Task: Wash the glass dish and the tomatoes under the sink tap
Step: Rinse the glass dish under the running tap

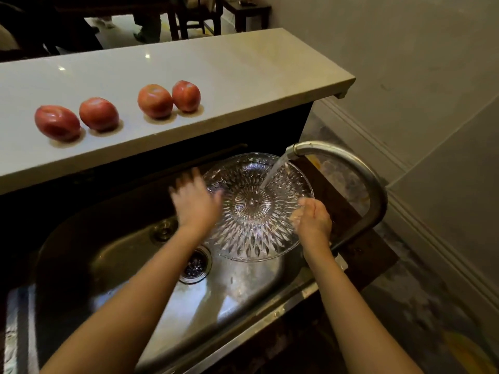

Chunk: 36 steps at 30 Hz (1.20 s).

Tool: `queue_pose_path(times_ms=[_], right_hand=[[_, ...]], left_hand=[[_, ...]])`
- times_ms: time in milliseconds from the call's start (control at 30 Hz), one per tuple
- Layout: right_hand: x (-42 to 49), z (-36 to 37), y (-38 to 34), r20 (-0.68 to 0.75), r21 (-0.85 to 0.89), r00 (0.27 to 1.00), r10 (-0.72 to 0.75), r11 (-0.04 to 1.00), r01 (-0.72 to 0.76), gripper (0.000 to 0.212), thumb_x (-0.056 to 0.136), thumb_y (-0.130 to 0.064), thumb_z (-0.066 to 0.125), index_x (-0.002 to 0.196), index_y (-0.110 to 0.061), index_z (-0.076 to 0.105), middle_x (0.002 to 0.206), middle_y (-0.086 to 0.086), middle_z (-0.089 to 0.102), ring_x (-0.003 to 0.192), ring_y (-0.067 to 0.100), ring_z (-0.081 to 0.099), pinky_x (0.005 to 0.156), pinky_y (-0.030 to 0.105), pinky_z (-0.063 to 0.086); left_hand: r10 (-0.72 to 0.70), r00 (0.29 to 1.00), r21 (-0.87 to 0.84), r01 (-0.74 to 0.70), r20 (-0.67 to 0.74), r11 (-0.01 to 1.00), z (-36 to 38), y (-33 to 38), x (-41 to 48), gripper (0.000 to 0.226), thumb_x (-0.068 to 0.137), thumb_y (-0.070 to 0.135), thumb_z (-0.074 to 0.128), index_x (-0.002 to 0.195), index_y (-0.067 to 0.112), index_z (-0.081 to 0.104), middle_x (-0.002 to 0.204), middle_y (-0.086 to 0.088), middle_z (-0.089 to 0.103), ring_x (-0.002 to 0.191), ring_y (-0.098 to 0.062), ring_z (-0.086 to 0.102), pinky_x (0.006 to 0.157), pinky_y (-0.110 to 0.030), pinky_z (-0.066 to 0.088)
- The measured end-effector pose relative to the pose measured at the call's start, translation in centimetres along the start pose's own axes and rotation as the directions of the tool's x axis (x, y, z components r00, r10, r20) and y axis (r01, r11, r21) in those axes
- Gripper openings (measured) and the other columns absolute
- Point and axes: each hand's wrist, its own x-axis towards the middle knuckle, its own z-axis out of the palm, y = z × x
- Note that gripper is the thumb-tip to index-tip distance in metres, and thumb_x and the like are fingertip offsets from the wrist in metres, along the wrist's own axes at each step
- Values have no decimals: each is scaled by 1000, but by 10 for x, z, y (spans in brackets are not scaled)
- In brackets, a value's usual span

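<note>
A round cut-glass dish (pixel 256 228) hangs over the steel sink (pixel 113 255), and water from the tap (pixel 351 168) streams onto it. My right hand (pixel 313 217) grips the dish's right rim. My left hand (pixel 193 198) is blurred, fingers spread, against the dish's left edge. Several red tomatoes sit in a row on the white counter (pixel 229 76) behind the sink, from the leftmost tomato (pixel 57 122) to the rightmost tomato (pixel 186 96).
The sink drain (pixel 195 264) lies below the dish, between my forearms. A dark wooden board (pixel 343 211) sits right of the basin under the tap's curved neck. A pale wall (pixel 405 49) closes the right side. Chairs stand beyond the counter.
</note>
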Motion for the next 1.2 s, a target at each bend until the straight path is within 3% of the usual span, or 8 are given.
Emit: queue_pose_path(times_ms=[33, 100, 233, 333, 467, 833, 967, 1200], right_hand=[[0, -1, 0, 1, -3, 1000, 1, 1000, -1, 23, 97, -27, 38, 96, -21, 60, 79, -11, 57, 66, 3, 54, 49, 17, 40], [0, -1, -1, 38, -16, 999, 20, 1000, -19, 24, 98, -26, 37, 98, -20, 60, 79, -7, 57, 65, 5, 54, 48, 16, 41], [-3, -6, -3, 146, -284, 989, -21, 957, 62, 35, 99, -35, 33, 97, -11, 58, 79, 4, 61, 65, 17, 56, 52, 27, 41], [-9, -16, -2, 124, -625, 982, -145, 757, 191, 35, 100, -31, 28, 99, -8, 55, 88, 8, 60, 70, 22, 55, 55, 29, 37], [-17, -12, -5, 113, -805, 994, 2, 587, 91, 21, 96, -7, 40, 112, -5, 53, 114, 14, 58, 99, 30, 60, 76, 38, 49], [-33, -14, 16, 2, -698, 996, -85, 713, 62, 20, 94, -2, 42, 107, -1, 56, 107, 19, 63, 98, 35, 60, 70, 35, 45], [-35, -17, 21, 15, -672, 989, -148, 731, 120, 21, 93, -1, 40, 95, 0, 61, 94, 19, 63, 85, 34, 60, 63, 31, 39], [-39, -19, 28, 21, -634, 974, -224, 750, 186, 22, 91, 4, 40, 87, 0, 61, 85, 19, 63, 79, 33, 60, 63, 30, 38]], left_hand=[[-93, 993, -107, 100, 67, 989, -8, -10, 3, 77, 91, 56, 38, 146, 6, 17, 123, -16, 56, 105, -26, 58, 90, -40, 48], [-162, 936, -430, 292, 312, 854, -12, -23, 4, 64, 92, 49, 44, 137, 5, 35, 104, -10, 62, 72, -14, 61, 60, -22, 47], [-76, 833, -784, 544, 549, 299, 6, -39, -8, 31, 97, 28, 42, 116, 4, 50, 94, -16, 66, 67, -23, 70, 60, -34, 59], [-128, 855, -805, 517, 503, 292, 14, -45, -12, 27, 97, 27, 43, 108, 4, 52, 87, -19, 67, 66, -28, 67, 62, -41, 59], [-207, 851, -814, 523, 483, 254, 14, -51, -12, 23, 96, 33, 45, 95, 12, 53, 87, -19, 60, 71, -31, 58, 65, -44, 51], [-159, 884, -865, 464, 439, 192, 4, -52, -27, 19, 99, 25, 40, 89, 10, 46, 71, -15, 60, 48, -21, 62, 49, -35, 55], [-175, 883, -849, 468, 436, 244, 3, -46, -32, 22, 99, 25, 39, 97, 5, 48, 94, -30, 59, 79, -42, 62, 78, -58, 50], [-139, 890, -864, 456, 435, 216, 2, -45, -38, 23, 100, 22, 37, 115, 6, 42, 89, -24, 58, 63, -28, 61, 49, -31, 57]])
